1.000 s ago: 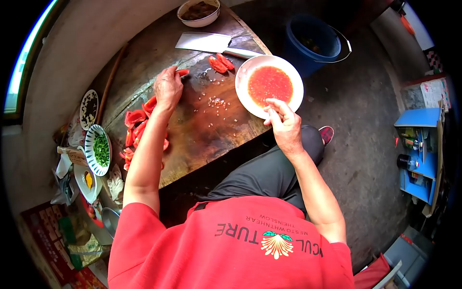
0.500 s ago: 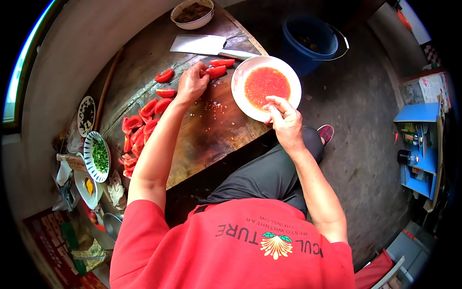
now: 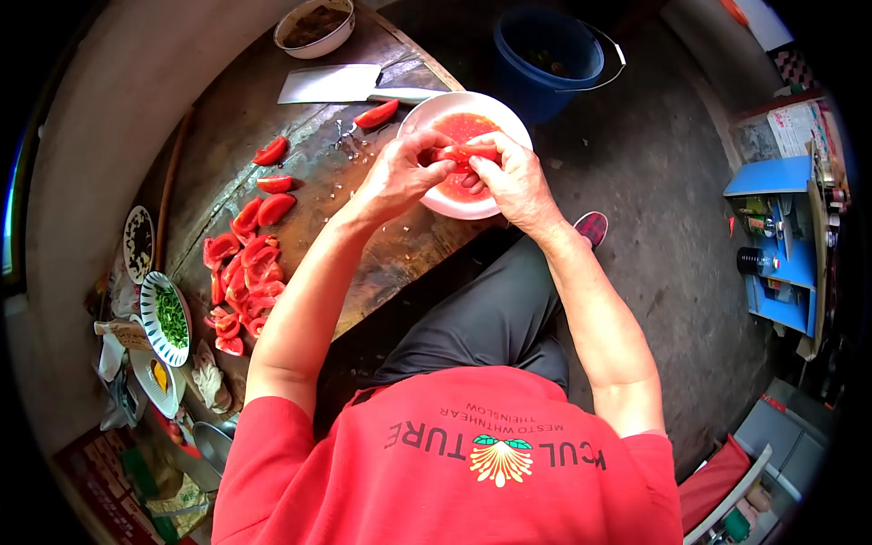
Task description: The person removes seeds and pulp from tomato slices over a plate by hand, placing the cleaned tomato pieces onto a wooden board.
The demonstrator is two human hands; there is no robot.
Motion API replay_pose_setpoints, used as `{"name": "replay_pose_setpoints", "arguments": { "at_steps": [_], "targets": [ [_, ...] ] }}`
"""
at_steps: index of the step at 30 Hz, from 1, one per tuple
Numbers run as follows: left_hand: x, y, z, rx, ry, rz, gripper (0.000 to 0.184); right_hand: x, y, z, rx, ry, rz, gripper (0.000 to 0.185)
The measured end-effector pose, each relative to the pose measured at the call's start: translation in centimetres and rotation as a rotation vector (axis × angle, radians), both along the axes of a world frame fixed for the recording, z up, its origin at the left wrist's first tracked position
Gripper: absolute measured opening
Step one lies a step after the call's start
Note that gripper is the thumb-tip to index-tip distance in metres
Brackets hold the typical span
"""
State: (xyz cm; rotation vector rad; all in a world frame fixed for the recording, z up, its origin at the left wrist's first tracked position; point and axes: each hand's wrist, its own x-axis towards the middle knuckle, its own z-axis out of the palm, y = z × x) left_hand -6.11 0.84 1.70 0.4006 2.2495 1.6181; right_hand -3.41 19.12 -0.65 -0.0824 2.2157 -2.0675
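Note:
Above a white plate [image 3: 502, 115] of red tomato pulp and juice [image 3: 461, 124], both my hands meet on one tomato wedge [image 3: 465, 153]. My left hand [image 3: 400, 173] pinches its left end, and my right hand [image 3: 520, 186] grips the other end with thumb and fingers. A single tomato wedge [image 3: 376, 114] lies on the wooden table just beyond my left hand. Farther left are a few more spaced wedges, one of them this tomato wedge [image 3: 271, 151], and a heap of tomato pieces [image 3: 243, 282].
A cleaver [image 3: 331, 84] lies flat near the table's far edge, its handle reaching the plate. Behind it stands a bowl of brown food [image 3: 315, 29]. A blue bucket [image 3: 547, 68] is on the floor beyond. Chopped greens fill a dish [image 3: 166, 313] at left.
My left hand has picked up a tomato wedge from the table and brought it right, over the plate. My right hand has joined it on the wedge. The view has shifted slightly.

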Motion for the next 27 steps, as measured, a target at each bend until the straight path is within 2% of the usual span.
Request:
{"name": "replay_pose_setpoints", "arguments": {
  "at_steps": [6, 8, 12, 17, 20, 23, 26, 27],
  "targets": [
    [-0.4, 0.7, -0.7, -0.061, -0.006, -0.107, 0.022, 0.1, 0.1, -1.4, 0.031, 0.010, -0.051, 0.010],
    [-0.3, 1.0, -0.8, -0.039, -0.025, -0.113, 0.021, 0.0, 0.5, -1.2, -0.013, -0.066, -0.015, 0.010],
    [-0.4, 1.3, -2.2, -0.105, 0.190, -0.087, 0.016, -0.1, 0.7, -0.7, 0.114, -0.010, 0.016, 0.011],
    [0.1, 2.2, -2.3, -0.207, 0.411, -0.019, 0.011, 0.0, 0.1, -0.2, 0.302, 0.029, -0.069, 0.014],
    [0.2, 2.1, -2.1, -0.229, 0.431, -0.002, 0.012, 0.0, 0.1, -1.0, 0.292, 0.028, -0.099, 0.014],
    [0.2, 2.2, -3.2, -0.113, 0.326, 0.081, 0.014, 0.0, 0.0, -1.1, 0.256, 0.042, -0.115, 0.015],
    [0.6, 2.5, -2.8, -0.144, 0.299, 0.129, 0.013, 0.1, 0.0, -1.3, 0.202, 0.051, -0.146, 0.017],
    [0.6, 2.5, -2.9, -0.085, 0.282, 0.153, 0.013, 0.0, 0.0, -1.2, 0.178, 0.050, -0.156, 0.017]
  ]
}}
